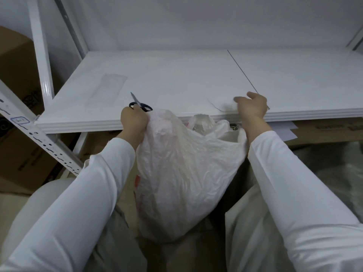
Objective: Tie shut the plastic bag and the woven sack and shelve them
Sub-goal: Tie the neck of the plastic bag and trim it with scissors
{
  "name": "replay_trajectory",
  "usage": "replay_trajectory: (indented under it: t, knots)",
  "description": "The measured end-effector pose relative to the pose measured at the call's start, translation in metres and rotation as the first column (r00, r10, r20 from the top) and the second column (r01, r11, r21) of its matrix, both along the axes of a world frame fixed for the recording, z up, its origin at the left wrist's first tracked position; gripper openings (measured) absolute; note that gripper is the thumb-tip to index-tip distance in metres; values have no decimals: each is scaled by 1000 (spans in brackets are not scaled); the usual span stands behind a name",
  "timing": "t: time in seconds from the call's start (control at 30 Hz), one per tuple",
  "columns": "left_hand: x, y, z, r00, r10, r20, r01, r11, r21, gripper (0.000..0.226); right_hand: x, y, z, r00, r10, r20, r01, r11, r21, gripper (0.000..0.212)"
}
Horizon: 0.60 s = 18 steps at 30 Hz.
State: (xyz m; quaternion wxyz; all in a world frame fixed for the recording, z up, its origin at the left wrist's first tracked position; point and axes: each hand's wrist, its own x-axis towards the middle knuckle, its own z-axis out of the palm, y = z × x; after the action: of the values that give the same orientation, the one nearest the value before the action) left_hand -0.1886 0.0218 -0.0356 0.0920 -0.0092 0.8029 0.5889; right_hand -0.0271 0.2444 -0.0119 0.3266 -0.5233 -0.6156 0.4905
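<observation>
A crumpled white translucent plastic bag (182, 173) hangs below the front edge of the white shelf (176, 75), its mouth open at the top. My left hand (133, 122) is shut on the bag's upper left edge. My right hand (252, 107) rests on the shelf's front edge with thumb and fingers apart, lying over a long thin string (242, 72) that runs back across the board. A short loose thread (215, 107) lies just left of that hand. A white sack-like cloth (241, 232) shows under my right arm; I cannot tell whether it is the woven sack.
Black-handled scissors (140, 105) lie on the shelf right behind my left hand. A clear plastic sleeve (107, 89) lies at the shelf's left. Cardboard boxes (17, 65) stand left of the white upright post (43, 61), and more under the shelf. A perforated rail (39, 138) leans diagonally at left.
</observation>
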Motion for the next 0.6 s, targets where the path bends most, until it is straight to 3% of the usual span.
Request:
replay_trajectory:
  t: [0.07, 0.17, 0.3, 0.37, 0.47, 0.6]
  knots:
    - [2, 4, 1, 1000, -17, -6, 17, 999, 31, 28, -6, -15, 0, 985, 136, 102, -152, 974, 168, 61]
    - [2, 7, 2, 997, -73, 15, 71, 991, 112, 33, -11, -29, -3, 916, 283, 285, -383, 830, 405, 55]
    - [-3, 4, 1, 993, -100, 60, 89, 983, 159, 32, -9, -35, -13, 680, 372, 632, -671, 664, 330, 35]
    - [0, 4, 2, 992, -119, 49, 110, 982, 150, 35, -4, -36, -12, 693, 299, 656, -610, 728, 312, 30]
    - [5, 4, 1, 991, -130, 34, 124, 981, 146, 43, 13, -29, -3, 757, 46, 651, -343, 876, 338, 25]
    - [10, 4, 1, 987, -157, 45, 148, 977, 155, 43, 38, -21, -1, 679, -30, 734, -295, 904, 310, 20]
